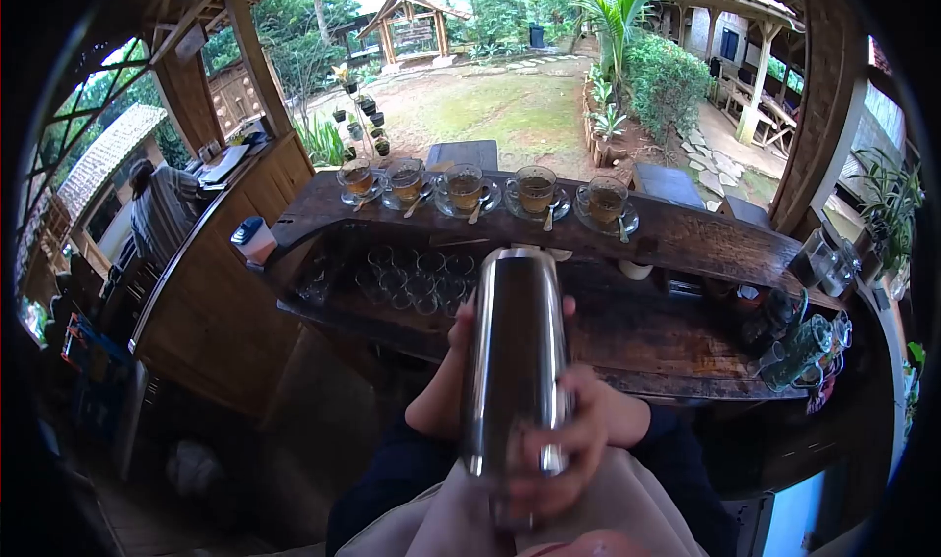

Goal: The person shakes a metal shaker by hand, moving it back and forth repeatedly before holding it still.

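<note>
A tall, shiny steel cocktail shaker fills the middle of the view, held in front of my body above the near side of the counter. My left hand grips it from behind near its far end, and most of that hand is hidden by the steel. Around the near end wrap the fingers of my right hand, somewhat smeared by motion. Past the shaker, several glass cups of amber drink stand on glass saucers along the raised bar ledge, with small spoons on the saucers.
Several upturned-looking glasses crowd the lower shelf at left. A white-and-blue container sits at the ledge's left end. Glass mugs and jars stand at right. A person in stripes is beyond the wooden side counter.
</note>
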{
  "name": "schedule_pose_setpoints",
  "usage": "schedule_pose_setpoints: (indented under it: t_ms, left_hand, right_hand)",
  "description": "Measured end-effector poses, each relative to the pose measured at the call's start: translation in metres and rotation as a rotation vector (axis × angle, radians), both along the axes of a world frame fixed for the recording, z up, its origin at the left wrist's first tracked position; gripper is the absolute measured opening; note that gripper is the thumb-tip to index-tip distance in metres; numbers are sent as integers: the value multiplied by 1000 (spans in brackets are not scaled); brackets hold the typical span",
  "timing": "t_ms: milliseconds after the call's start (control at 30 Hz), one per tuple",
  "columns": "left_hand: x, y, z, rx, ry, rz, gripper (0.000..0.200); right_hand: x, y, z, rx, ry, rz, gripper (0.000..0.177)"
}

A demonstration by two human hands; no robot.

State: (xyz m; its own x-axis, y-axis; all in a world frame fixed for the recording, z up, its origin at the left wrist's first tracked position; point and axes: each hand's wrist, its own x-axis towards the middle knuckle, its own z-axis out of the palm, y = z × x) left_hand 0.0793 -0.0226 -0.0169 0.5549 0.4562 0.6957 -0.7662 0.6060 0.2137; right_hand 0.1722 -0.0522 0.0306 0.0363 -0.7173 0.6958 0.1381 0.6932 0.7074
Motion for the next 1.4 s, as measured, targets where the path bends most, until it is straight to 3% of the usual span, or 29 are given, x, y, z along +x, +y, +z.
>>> schedule_pose_setpoints:
  t_ms: [33, 67, 100, 167, 200, 267, 300, 333, 433, 500, 600, 667, 700, 733, 800, 833, 867, 933, 967, 1000, 1033, 1067, 1133, 1167, 1200, 1267, 1300, 1333, 1400]
  left_hand:
    - [-5, 0, 7, -258, 151, 58, 68]
    - [-5, 7, 8, -385, 87, -247, 60]
    - [-2, 16, -2, -389, 85, -245, 60]
    - [6, 41, -27, -722, 493, 561, 54]
    - [6, 41, -30, -712, 483, 562, 54]
    - [-6, 43, -30, -488, -101, -389, 54]
    - [-16, -4, 45, -585, 427, 124, 54]
    - [-16, -11, 55, -434, 350, 241, 63]
    - [-17, 2, 23, 5, 147, 307, 71]
    - [-19, 16, 9, -154, 132, -10, 67]
    - [5, 52, -45, -470, -145, -588, 49]
    - [-9, 58, -66, -600, 361, 393, 49]
    - [-4, 55, -57, -557, 132, 240, 48]
    - [-9, 67, -52, -416, -29, -369, 51]
    - [-15, 10, 37, -581, 450, 238, 52]
    - [-25, 16, 26, -179, 292, 45, 62]
    - [-21, 0, 28, -127, 135, 14, 74]
    - [13, 14, 29, 321, -246, 479, 81]
    - [0, 15, 15, 65, -37, 242, 77]
    - [-12, 14, 3, -190, 168, 0, 73]
    - [-7, 2, 19, -402, -46, -523, 67]
    - [1, -2, 31, -319, -137, -639, 57]
    - [7, 58, -59, -749, 379, 454, 50]
    - [8, 34, -15, -773, 571, 604, 45]
    - [-4, 35, -27, -559, 235, 273, 45]
    - [-20, 21, 17, -450, 568, 169, 50]
    - [-16, 0, 38, -328, 411, 248, 59]
    - [-18, -8, 37, -184, 165, -32, 65]
    - [2, 8, 31, 335, -210, 440, 77]
  right_hand:
    - [9, -19, -18, -539, -138, -27, 33]
    - [29, 1, -24, -716, -320, -163, 36]
    - [28, 24, -32, -873, -325, -246, 36]
    - [17, 24, -21, -1172, -203, -83, 38]
    - [15, 24, -13, -1458, -68, 91, 39]
    - [28, 2, 8, -1102, -347, -67, 40]
    - [31, -15, 16, -922, -499, -158, 39]
    - [19, -24, 10, -643, -321, -98, 32]
    - [18, -33, 0, -447, -358, -58, 31]
    - [7, -18, -3, -396, -296, -78, 28]
    - [16, 21, -19, -1041, -407, -269, 30]
    - [7, 28, -26, -1359, -47, 28, 43]
    - [14, 22, -22, -1346, -46, 22, 43]
    - [23, 8, -16, -1160, -270, -139, 37]
    - [21, -19, -5, -681, -378, -219, 30]
    - [12, -33, -8, -593, -315, -109, 32]
    - [13, -34, -3, -599, -319, -103, 32]
    - [14, -32, 5, -153, -284, -50, 33]
    - [-14, -13, -29, -250, -5, 38, 32]
    - [1, -12, -22, -426, -162, 10, 30]
    - [23, 3, -25, -563, -356, -222, 33]
    - [25, 13, -24, -842, -404, -343, 38]
    - [13, 30, -30, -1398, -62, -3, 46]
    - [18, 28, -25, -1302, -64, -39, 45]
    - [25, 22, -15, -1198, -61, -74, 43]
    - [34, -22, 14, -876, -441, -331, 35]
    - [30, -34, 12, -555, -381, -259, 31]
    - [25, -42, 11, -236, -317, -184, 27]
    - [19, -41, 21, -133, -307, -87, 22]
